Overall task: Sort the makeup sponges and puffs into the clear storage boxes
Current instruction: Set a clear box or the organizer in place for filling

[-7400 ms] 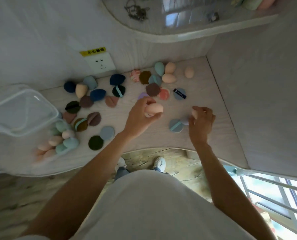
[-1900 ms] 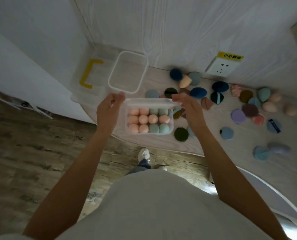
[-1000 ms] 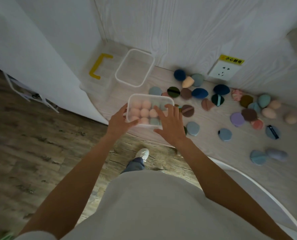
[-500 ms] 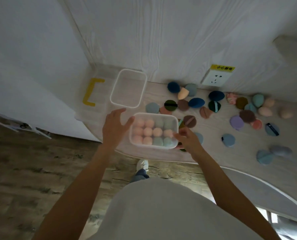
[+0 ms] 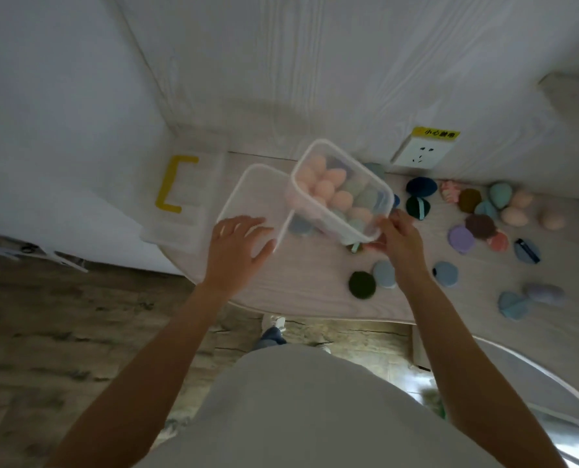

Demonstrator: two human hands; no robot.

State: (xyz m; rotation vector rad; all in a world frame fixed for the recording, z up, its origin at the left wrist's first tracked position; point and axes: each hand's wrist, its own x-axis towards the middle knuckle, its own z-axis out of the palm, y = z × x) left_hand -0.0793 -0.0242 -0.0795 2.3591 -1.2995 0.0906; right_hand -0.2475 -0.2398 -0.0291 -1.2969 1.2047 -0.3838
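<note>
Now clear box (image 5: 365, 228) tilted, holding pink, green sponges (image 5: 335, 194).

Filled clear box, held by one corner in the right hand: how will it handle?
Filled clear box is tilted with the right hand gripping only its near corner, so it may twist. Its egg-shaped sponges look light but could shift.

Lt grey top (image 5: 315, 417), bare forearms, blue jeans (image 5: 271, 336), white shoe (image 5: 273, 321)
</note>
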